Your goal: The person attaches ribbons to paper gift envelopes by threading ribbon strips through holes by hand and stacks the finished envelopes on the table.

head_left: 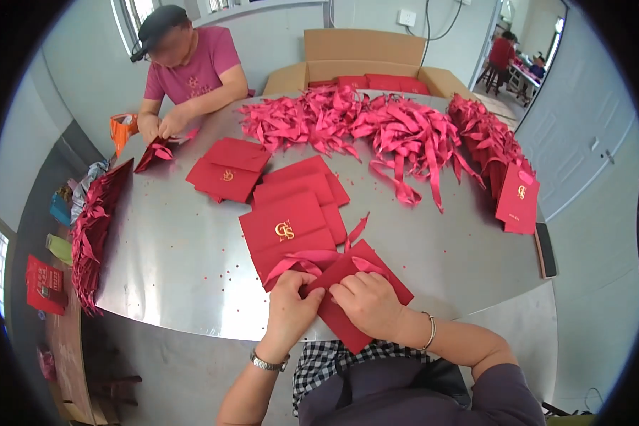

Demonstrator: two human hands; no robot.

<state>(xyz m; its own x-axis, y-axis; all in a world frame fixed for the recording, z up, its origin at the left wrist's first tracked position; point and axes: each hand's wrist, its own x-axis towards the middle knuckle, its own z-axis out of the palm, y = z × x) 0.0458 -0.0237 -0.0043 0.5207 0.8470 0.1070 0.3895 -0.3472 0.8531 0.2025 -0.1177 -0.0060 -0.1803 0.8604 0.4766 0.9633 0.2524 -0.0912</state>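
Pinching the red pouch (344, 329) with my left hand (290, 307) over the table (476, 273) edge, I can't tell whether my curled right hand (368, 299) grips; probably light, stiff, easily creased, best held by its rims

I spot a gold monogram (285, 230) on the red folder (266, 228) just beyond the left fingers (292, 282), another on a pile (243, 157) farther out, a third over tiny print (514, 219) on a packet (516, 206) well to their right, blurred lettering on a bag (45, 284) well left.
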